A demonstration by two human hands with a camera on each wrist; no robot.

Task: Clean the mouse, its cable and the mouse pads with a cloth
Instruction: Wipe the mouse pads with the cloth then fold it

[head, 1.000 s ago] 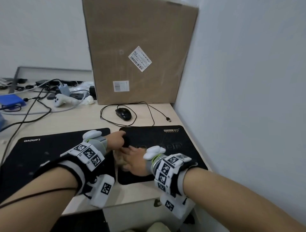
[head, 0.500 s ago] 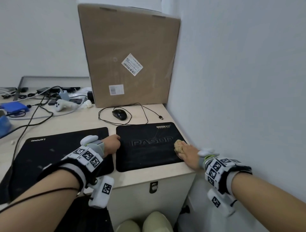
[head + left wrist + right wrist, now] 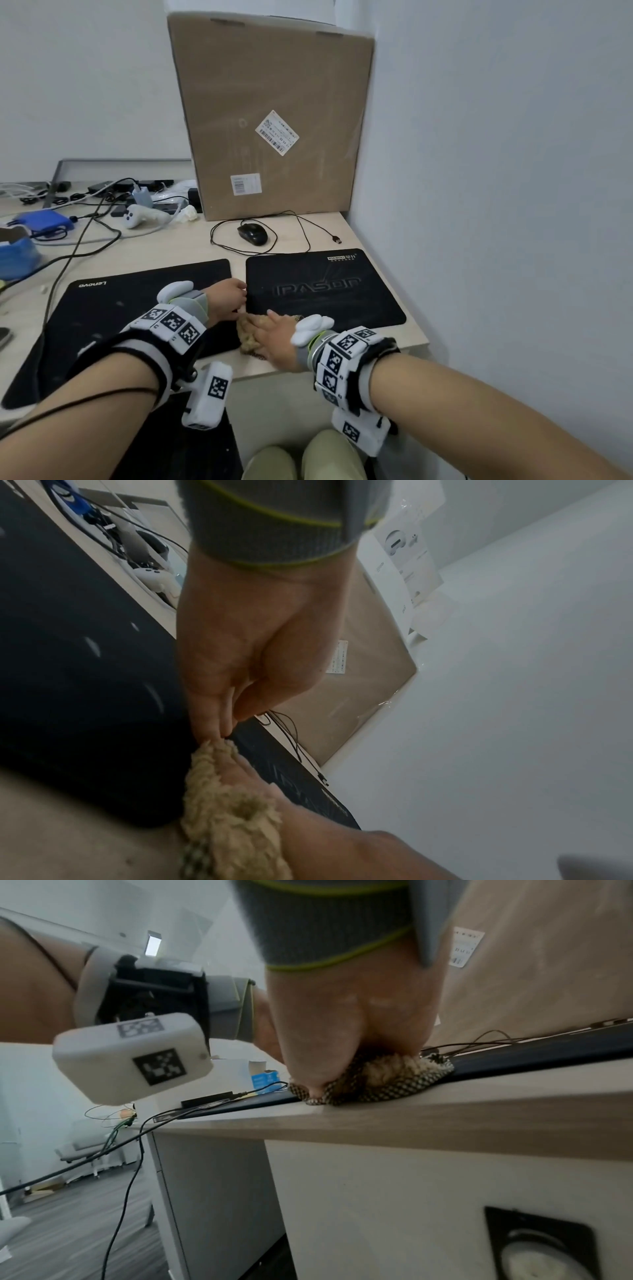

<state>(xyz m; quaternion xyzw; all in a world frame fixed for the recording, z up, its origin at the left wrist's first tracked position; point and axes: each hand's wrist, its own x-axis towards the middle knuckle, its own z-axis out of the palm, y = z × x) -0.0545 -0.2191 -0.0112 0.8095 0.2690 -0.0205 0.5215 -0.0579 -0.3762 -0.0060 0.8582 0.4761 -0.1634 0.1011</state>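
Under right hand (image 3: pixel 277 337), fluffy tan cloth (image 3: pixel 248 334)

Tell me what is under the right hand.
Under the right hand lies the tan cloth, pressed on the near left corner of the right mouse pad and the desk edge. The cloth's middle is covered.

Head view: even, soft indoor light, no hard shadows; wide-angle bending toward the edges. Faint sheen on the cardboard box (image 3: pixel 274 113). Left wrist view dim and grainy, near cloth (image 3: pixel 229 818) soft. Right wrist view brighter, with blur on the wrist tracker (image 3: pixel 133 1056).
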